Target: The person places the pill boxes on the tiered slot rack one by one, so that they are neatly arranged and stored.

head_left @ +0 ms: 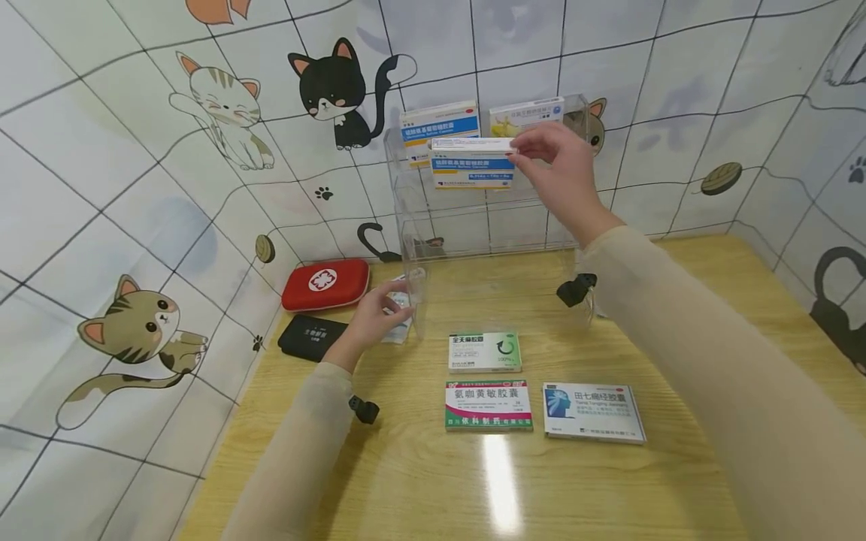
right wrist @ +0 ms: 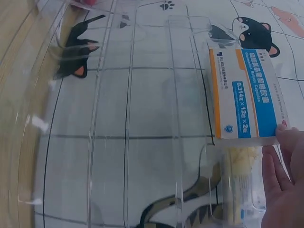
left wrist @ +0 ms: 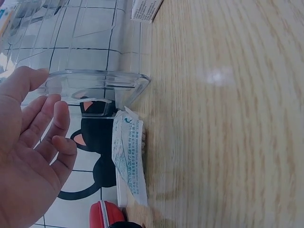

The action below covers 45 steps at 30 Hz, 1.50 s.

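Observation:
My right hand [head_left: 536,150] pinches the end of a white, blue and orange medicine box [head_left: 471,162] and holds it level at an upper tier of a clear acrylic rack [head_left: 487,225]. The right wrist view shows this box [right wrist: 244,95] against the rack's clear wall, with my fingertips [right wrist: 285,142] on its lower edge. On the table, my left hand [head_left: 379,312] lies by the rack's front left corner, fingers relaxed and open [left wrist: 35,142], holding nothing. A white packet [left wrist: 128,156] lies beside it against the rack's base [left wrist: 102,78].
Two more boxes stand on the rack's top tier: blue-orange [head_left: 440,122] and yellow-white [head_left: 526,116]. Three boxes lie in front: green-white [head_left: 485,352], pink-green [head_left: 489,406], blue-white [head_left: 593,412]. A red first-aid pouch [head_left: 325,284] and black case [head_left: 313,336] lie at the left wall.

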{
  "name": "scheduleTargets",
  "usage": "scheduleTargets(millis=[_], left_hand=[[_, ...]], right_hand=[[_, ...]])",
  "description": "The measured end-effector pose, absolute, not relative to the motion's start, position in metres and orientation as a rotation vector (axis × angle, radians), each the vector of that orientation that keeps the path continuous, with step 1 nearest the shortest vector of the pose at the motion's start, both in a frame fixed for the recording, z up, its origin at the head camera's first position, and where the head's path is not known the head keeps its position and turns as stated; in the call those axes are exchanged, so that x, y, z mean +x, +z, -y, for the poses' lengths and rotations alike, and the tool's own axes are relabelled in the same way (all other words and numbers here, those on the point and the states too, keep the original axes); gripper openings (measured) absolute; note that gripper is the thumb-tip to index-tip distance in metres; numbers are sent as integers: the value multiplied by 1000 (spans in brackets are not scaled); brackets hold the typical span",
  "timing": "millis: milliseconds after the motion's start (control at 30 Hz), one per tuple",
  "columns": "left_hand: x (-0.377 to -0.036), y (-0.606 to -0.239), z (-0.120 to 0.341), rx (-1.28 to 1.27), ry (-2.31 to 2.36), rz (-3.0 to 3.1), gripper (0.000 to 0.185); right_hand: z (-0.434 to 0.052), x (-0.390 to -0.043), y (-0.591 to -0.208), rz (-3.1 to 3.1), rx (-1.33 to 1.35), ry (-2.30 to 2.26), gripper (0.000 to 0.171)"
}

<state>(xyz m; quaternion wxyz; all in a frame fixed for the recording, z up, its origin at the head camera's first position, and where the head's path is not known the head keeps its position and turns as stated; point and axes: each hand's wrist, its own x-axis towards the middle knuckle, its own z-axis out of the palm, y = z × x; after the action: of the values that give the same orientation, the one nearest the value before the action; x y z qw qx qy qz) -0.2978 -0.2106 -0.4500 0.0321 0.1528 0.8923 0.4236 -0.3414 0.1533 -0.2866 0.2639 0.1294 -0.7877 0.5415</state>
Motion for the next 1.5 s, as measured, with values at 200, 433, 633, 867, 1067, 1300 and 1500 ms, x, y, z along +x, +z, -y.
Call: scheduleTargets(millis=[200,433,633,867,1067,1300,1500], left_hand=[[-300,-449,215,456,1293,-2757,53],[-299,-448,213,468,1302,-2754,54],[-298,-451,209,467,1313,-2745,56],[-295,-456,206,469,1327,-2726,58],[-294,-459,205,481,1342,-2726,56],[-297,-459,210,482,1337,-2754,56],[-298,-456,212,473,1327,-2744,55]], right_hand=[[-132,-361,-291,2199,339,1450,23],[-121,-373,-303,2247,355,1447,24],[-127,-352,-312,2256,382,1461,40],[-139,-287,-350,2273,497,1426,41],[-171,-235,-387,2473,517,1230,40],[-214,-191,-425,2601,531,1068,35],[-251,-157,-450,2657,567,1065,27]])
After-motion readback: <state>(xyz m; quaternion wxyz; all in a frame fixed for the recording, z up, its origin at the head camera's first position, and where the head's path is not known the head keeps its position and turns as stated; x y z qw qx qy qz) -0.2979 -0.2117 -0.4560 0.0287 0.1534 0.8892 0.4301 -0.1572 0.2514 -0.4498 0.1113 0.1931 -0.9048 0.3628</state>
